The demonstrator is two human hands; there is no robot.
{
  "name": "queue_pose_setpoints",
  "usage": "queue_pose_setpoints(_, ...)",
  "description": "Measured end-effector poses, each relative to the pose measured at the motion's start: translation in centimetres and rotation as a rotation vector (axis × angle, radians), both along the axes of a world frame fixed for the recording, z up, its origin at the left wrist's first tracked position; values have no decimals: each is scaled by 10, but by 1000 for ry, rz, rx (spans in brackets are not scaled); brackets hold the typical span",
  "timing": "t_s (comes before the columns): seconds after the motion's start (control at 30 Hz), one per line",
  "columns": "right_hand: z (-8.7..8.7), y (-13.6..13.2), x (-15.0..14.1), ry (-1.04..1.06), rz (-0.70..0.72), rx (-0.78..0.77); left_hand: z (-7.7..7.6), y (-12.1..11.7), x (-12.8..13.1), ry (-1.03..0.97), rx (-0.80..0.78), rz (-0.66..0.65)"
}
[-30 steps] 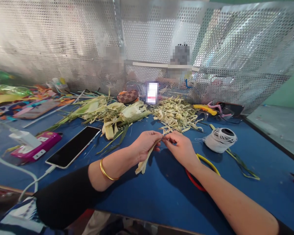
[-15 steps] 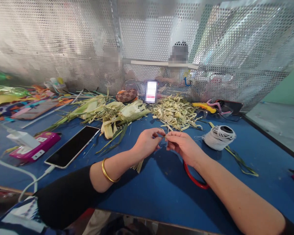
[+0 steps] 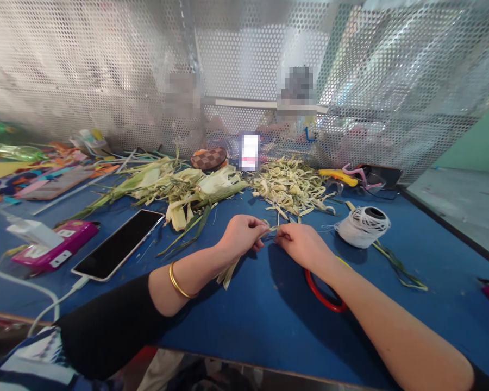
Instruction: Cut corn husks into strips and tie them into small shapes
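A pale strand (image 3: 273, 228) is pinched by left hand (image 3: 244, 236) and right hand (image 3: 301, 243), shreds (image 3: 289, 190) piled and husks (image 3: 220, 185) seemingly unshredded beyond the grip.

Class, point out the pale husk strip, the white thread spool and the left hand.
Pale husk strip (image 3: 227, 275): head view, lower end.
White thread spool (image 3: 359, 230): head view, wound side.
Left hand (image 3: 241, 237): head view, its middle.

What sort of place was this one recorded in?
Probably a craft workshop or handwork room: the blue table carries what look like corn husks, a heap of pale strips and a spool of white thread.
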State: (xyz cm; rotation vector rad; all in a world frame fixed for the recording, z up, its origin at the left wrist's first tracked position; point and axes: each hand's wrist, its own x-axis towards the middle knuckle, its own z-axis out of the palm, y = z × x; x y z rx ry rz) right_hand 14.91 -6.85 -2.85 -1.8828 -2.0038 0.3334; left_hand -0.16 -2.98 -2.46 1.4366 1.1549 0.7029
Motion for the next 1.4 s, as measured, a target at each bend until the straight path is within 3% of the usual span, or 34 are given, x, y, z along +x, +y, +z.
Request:
queue_pose_setpoints(0.07, -1, 0, 1, -19, 36, 62, -1, 0, 1, 6, -12, 6)
queue_pose_setpoints(0.2, -7, 3, 1, 201, 165, 251, -3, 0, 2, -26, -61, 8)
queue_pose_setpoints(0.3, -11, 6, 1, 317, 237, 200, -3, -2, 4, -62, -141, 24)
queue_pose_setpoints(0.43, -9, 7, 2, 353, 224, 110, -1, -1, 2, -50, -203, 4)
queue_pose_setpoints(0.73, -2, 8, 9, 299, 290, -39, -9, 11, -8, 294, 140, -173)
queue_pose_setpoints(0.87, -3, 8, 10, 218, 289, -23, -9, 11, -8, 244, 191, -147)
queue_pose_setpoints(1.13, -2, 8, 8, 175, 302, -6, -4, 8, -2, -106, -148, -125)
queue_pose_setpoints(1.3, -4, 9, 9, 207, 309, 21, -9, 11, -3, -128, -218, -153)
queue_pose_setpoints(1.4, -3, 10, 10, 232, 203, 20, -11, 12, -4, -89, -216, -176)
